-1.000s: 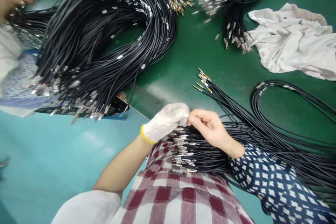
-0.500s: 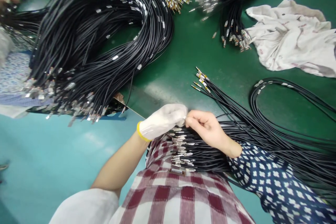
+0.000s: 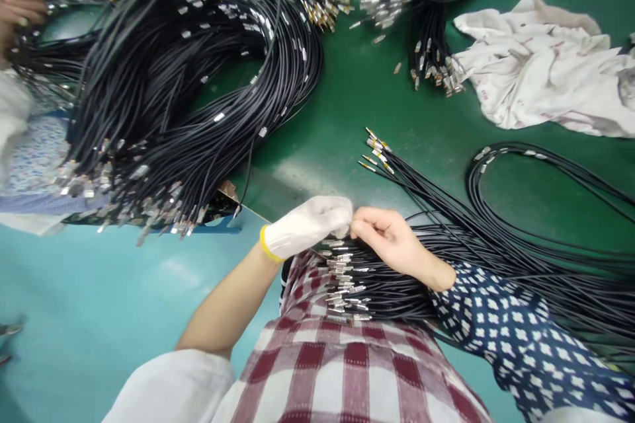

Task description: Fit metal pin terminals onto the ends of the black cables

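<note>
My left hand (image 3: 313, 226), in a white glove with a yellow cuff, is closed with its fingertips against those of my right hand. My bare right hand (image 3: 385, 238) pinches with thumb and forefinger; a thin black cable (image 3: 413, 216) emerges behind it and runs right. What lies between the fingertips is small and mostly hidden. Just below both hands, a row of metal cable ends (image 3: 344, 277) rests at the table edge, against the checked apron (image 3: 342, 370). Their black cables (image 3: 401, 294) stretch away to the right under my right forearm.
A smaller cable bundle with yellow-marked tips (image 3: 380, 149) lies ahead on the green table (image 3: 317, 165). A big coiled cable bundle (image 3: 163, 73) hangs over the left edge. More cables (image 3: 429, 33) and a crumpled white cloth (image 3: 540, 69) lie farther back. Another person's hand (image 3: 22, 0) is at far left.
The view has shifted slightly, so the table items sit a little differently. Both hands keep the same closed pose, fingertips together. The other person's hand shows a bit more at far left.
</note>
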Tool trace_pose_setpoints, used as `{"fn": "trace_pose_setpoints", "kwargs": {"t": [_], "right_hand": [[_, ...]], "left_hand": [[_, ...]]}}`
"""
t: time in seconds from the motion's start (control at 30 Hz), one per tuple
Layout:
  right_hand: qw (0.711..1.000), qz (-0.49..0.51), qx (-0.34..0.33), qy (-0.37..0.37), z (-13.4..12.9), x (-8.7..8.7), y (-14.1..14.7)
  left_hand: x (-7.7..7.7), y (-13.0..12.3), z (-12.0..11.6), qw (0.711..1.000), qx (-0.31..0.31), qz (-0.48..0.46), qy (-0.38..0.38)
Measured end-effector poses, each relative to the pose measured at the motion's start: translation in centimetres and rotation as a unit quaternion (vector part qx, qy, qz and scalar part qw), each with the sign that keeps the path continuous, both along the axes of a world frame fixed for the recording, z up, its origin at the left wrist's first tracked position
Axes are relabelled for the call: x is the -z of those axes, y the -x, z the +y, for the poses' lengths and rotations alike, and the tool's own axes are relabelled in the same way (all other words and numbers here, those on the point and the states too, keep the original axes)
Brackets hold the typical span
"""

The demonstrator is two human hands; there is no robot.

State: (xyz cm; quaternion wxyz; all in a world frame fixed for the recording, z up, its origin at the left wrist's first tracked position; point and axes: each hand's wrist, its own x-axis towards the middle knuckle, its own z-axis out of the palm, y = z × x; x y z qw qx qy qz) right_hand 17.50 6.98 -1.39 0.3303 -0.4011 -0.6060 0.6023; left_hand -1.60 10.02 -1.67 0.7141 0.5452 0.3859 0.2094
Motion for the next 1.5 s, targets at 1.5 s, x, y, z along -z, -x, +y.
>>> {"fn": "trace_pose_setpoints", "kwargs": {"t": [1.5], "right_hand": [[0.925,-0.297,0.021,-0.236,1.3,-2.1,-5.2]], "left_hand": [[-1.5,-2.6,-1.5,0.950,-0.207,0.145,-0.181]]}}
